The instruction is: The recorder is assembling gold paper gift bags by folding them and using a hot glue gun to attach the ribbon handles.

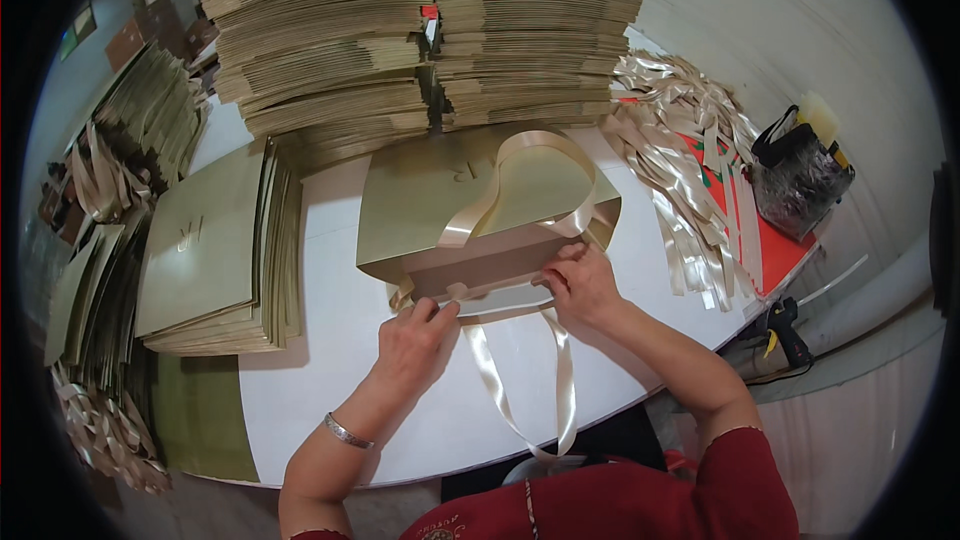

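Note:
A gold paper gift bag (415, 210) lies on the table with its mouth toward me. One cream ribbon handle (530, 142) loops over its upper panel. Another ribbon handle (568, 380) hangs from the near rim over the table's front edge. My left hand (412, 345) has its fingers closed at the left part of the near rim, beside a small ribbon end (457, 292). At the right part of that rim, my right hand (582, 285) pinches the edge. Its fingertips are partly hidden. A pale strip shows along the rim between both hands.
Tall stacks of flat gold bags (330, 50) stand at the back. More bags (205, 250) are piled at left, near bundled ribbons (105, 430). Loose cream ribbons (690, 180) lie at right on red sheets (785, 255). A glue gun (788, 332) sits by the right table edge.

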A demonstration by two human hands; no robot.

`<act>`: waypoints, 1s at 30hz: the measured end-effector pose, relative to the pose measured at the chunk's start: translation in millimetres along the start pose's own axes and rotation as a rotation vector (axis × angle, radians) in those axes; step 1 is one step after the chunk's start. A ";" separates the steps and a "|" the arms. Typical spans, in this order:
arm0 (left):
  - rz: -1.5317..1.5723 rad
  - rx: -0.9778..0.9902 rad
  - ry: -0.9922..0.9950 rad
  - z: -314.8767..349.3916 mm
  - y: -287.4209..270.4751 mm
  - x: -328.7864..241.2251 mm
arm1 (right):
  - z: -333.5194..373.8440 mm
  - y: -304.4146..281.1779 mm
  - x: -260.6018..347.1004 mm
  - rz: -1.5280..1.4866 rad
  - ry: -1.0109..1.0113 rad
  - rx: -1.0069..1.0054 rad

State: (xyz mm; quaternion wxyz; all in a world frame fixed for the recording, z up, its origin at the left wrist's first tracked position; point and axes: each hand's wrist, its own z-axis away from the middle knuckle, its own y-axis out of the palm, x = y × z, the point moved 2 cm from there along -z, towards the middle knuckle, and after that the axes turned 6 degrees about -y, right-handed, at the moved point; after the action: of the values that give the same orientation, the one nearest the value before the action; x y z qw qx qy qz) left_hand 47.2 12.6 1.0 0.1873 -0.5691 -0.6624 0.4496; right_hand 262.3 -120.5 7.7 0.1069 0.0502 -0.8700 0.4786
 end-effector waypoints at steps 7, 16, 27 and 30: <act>0.017 -0.018 -0.006 -4.2 -1.9 -9.8 | 2.2 -9.2 -2.1 -0.027 -0.020 -0.020; 0.081 -0.124 -0.041 -7.0 1.6 -6.7 | 37.6 -36.9 11.4 0.008 -0.292 -0.106; -0.105 -0.139 0.100 -12.9 8.2 -13.2 | 56.4 -0.1 21.6 -0.149 -0.028 -0.088; -0.094 -0.149 0.116 -11.4 9.7 -16.3 | 57.0 -0.7 20.5 -0.106 -0.075 -0.069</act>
State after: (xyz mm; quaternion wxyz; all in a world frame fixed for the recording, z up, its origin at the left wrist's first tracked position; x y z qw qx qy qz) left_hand 66.2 1.4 3.5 0.2032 -0.5746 -0.7083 0.3561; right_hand 234.6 -168.7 -16.5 0.1011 0.1106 -0.8856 0.4396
